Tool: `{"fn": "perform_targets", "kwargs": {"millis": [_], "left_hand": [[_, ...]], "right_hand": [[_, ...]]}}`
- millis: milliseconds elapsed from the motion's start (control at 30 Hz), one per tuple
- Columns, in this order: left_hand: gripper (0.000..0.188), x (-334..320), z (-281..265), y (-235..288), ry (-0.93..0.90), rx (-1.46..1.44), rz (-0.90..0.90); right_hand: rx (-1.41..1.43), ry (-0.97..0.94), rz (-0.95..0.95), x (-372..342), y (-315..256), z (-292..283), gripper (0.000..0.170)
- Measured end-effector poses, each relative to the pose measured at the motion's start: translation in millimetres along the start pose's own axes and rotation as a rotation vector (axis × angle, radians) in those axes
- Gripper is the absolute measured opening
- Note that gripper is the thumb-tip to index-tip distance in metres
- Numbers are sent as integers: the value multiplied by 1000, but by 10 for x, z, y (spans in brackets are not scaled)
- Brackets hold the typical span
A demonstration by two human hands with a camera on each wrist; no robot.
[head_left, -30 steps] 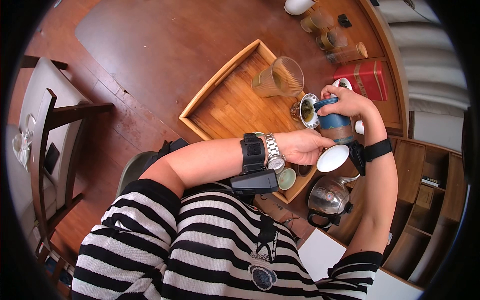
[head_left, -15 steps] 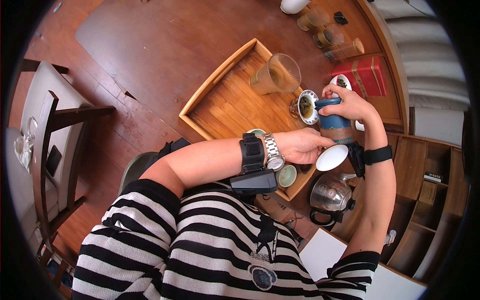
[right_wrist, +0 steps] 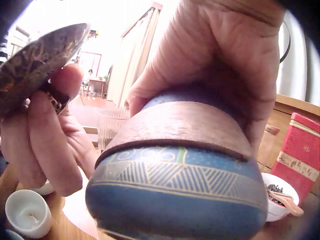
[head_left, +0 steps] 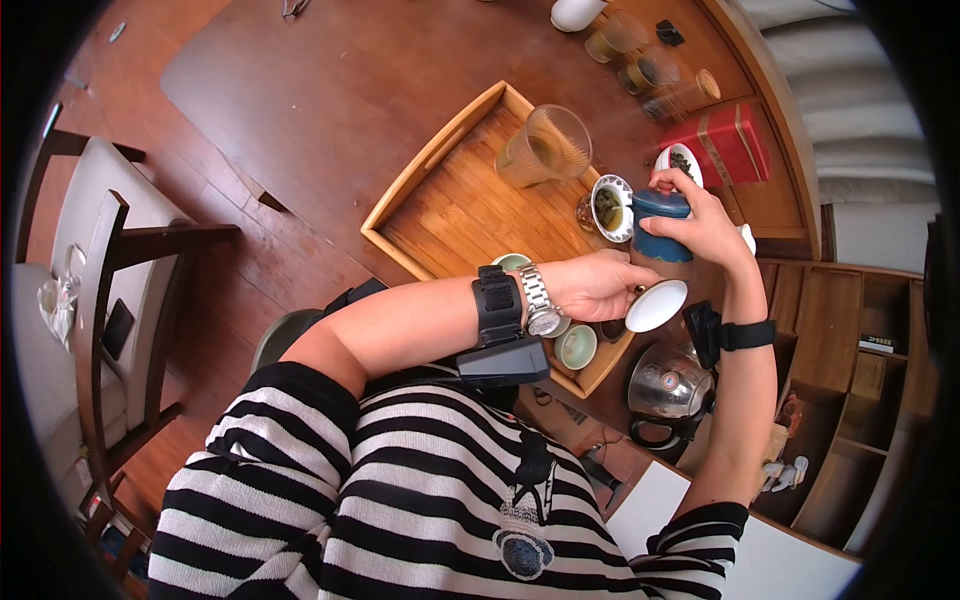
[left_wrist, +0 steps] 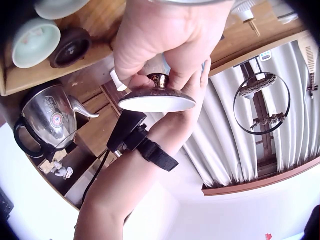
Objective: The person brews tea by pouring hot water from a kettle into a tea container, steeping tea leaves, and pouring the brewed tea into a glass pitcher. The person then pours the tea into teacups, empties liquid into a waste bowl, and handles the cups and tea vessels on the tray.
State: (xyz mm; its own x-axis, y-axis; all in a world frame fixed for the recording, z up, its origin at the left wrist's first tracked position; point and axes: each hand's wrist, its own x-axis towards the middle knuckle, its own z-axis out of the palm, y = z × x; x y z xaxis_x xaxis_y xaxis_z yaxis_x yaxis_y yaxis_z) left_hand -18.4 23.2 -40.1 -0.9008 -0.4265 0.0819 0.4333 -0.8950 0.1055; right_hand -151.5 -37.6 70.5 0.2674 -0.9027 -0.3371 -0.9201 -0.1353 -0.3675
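Observation:
My left hand (head_left: 590, 285) pinches the knob of a saucer-shaped lid (head_left: 657, 306), brown outside and white inside, held tilted. In the left wrist view the lid's white inner side (left_wrist: 159, 104) faces down. My right hand (head_left: 705, 225) grips a blue pot (head_left: 660, 240) from above; gold patterns and a brown band (right_wrist: 175, 125) show on it in the right wrist view. Beside the pot stands a white-rimmed bowl (head_left: 600, 183) with wet tea leaves and yellowish liquid in it. A ribbed glass pitcher (head_left: 545, 150) with some liquid stands on the wooden tray (head_left: 450, 225).
A steel kettle (head_left: 668, 385) stands near the table's right edge. Pale green cups (head_left: 576, 347) sit at the tray's near corner. Past my right hand are a red box (head_left: 735, 145) and a white dish (head_left: 695, 168) of dry leaves. Several glasses (head_left: 615, 38) line the far side.
My right hand and the blue pot have turned a little, and less of the brown band shows in the head view. The lid stays pinched in my left hand.

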Motion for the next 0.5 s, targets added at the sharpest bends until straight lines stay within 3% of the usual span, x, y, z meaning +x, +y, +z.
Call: {"fn": "perform_targets", "kwargs": {"millis": [200, 367, 500], "left_hand": [[35, -31, 31, -7, 56, 118, 32], [37, -48, 32, 8, 50, 239, 59], [82, -133, 36, 177, 241, 510, 81]], "right_hand": [[148, 185, -15, -267, 66, 145, 50], [386, 450, -65, -439, 320, 300, 48], [305, 659, -98, -538, 522, 400, 50]]}}
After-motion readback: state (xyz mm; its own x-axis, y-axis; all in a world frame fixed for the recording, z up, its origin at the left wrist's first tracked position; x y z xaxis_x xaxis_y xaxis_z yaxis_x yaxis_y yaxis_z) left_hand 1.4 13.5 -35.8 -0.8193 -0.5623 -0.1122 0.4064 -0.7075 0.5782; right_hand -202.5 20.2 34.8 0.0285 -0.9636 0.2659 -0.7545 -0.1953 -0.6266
